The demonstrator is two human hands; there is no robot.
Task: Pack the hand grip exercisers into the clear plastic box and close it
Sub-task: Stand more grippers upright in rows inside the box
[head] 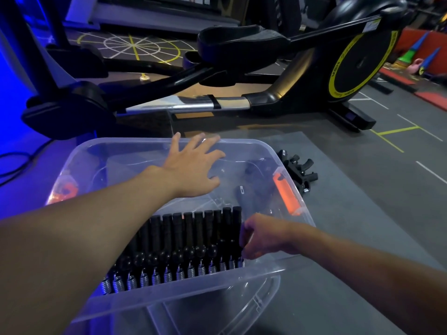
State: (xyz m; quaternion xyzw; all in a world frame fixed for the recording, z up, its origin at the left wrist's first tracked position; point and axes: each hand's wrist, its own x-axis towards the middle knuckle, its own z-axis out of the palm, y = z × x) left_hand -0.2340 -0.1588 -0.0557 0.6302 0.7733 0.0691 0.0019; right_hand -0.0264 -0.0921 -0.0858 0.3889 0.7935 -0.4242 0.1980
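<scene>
A black elliptical trainer [302,76] with a yellow-ringed flywheel stands across the far side of the gym floor, and in front of it lies a grey mat [350,213]. On the mat sits the clear box [96,151], open at the top, with what looks like its clear lid [217,315] lying flat under its near edge. Inside the box, against the near wall, the grips [183,240] stand packed in one tight row, black handles pointing away from the person and steel coil springs towards them; the row reaches from the left side to about the middle of the box. Beyond the row, one more black grip [242,194] lies loose on the box bottom. The left hand [191,165] is stretched over the far half of the box with its fingers spread wide; whether it touches the plastic cannot be told. The right hand [261,235] is at the right end of the row, its fingers curled round the last grips there. Outside, just beside the right wall, a small pile [300,170] of black grips lies on the mat. An orange latch [285,192] sits on the right rim, and another orange one [65,189] on the left.
</scene>
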